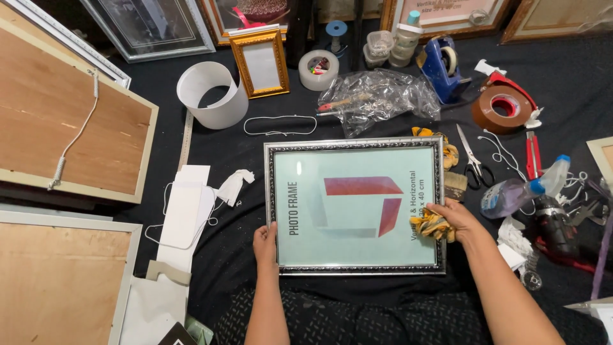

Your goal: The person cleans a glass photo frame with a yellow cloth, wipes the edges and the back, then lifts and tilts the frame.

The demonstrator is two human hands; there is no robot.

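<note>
A silver-edged picture frame (pixel 354 145) with a pale green printed insert lies flat on the black cloth in front of me. My left hand (pixel 265 246) grips its lower left edge. My right hand (pixel 450 219) presses a crumpled yellow cloth (pixel 431 225) onto the glass near the frame's right side.
Scissors (pixel 472 163), a spray bottle (pixel 520 190), a red cutter (pixel 533 155), a brown tape dispenser (pixel 507 105) and a blue one (pixel 444 67) lie to the right. A plastic bag (pixel 383 96), a small gold frame (pixel 260 64) and a white roll (pixel 211 96) sit behind. Wooden frame backs (pixel 64 121) lie left.
</note>
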